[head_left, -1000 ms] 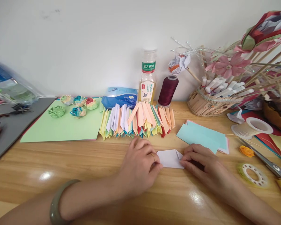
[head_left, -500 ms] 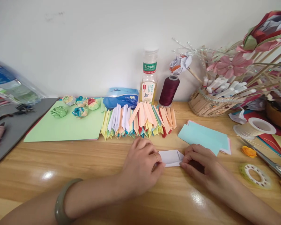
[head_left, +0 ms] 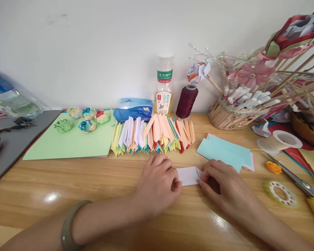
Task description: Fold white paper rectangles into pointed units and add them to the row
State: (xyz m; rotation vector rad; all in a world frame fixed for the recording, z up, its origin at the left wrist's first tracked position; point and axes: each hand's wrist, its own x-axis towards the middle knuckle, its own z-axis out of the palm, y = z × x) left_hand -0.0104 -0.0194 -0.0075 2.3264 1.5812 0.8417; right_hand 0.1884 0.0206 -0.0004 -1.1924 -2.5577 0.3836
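Observation:
A small white paper strip lies on the wooden table between my hands, with a slanted crease at its right end. My left hand covers the paper's left end, its fingers curled and closed on it. At the right end, my right hand pinches the paper's tip between thumb and fingers. Just beyond my hands stands a row of folded coloured paper pieces. Light blue paper sheets lie behind my right hand.
Paper flowers sit on green paper at the left. A bottle, a tissue pack and dark red thread stand at the back. To the right are a basket, a thread spool, scissors and a tape roll.
My right fingers have shifted slightly inward along the paper's right end, covering its tip. The left thumb has drawn back a little. The whole view has moved slightly.

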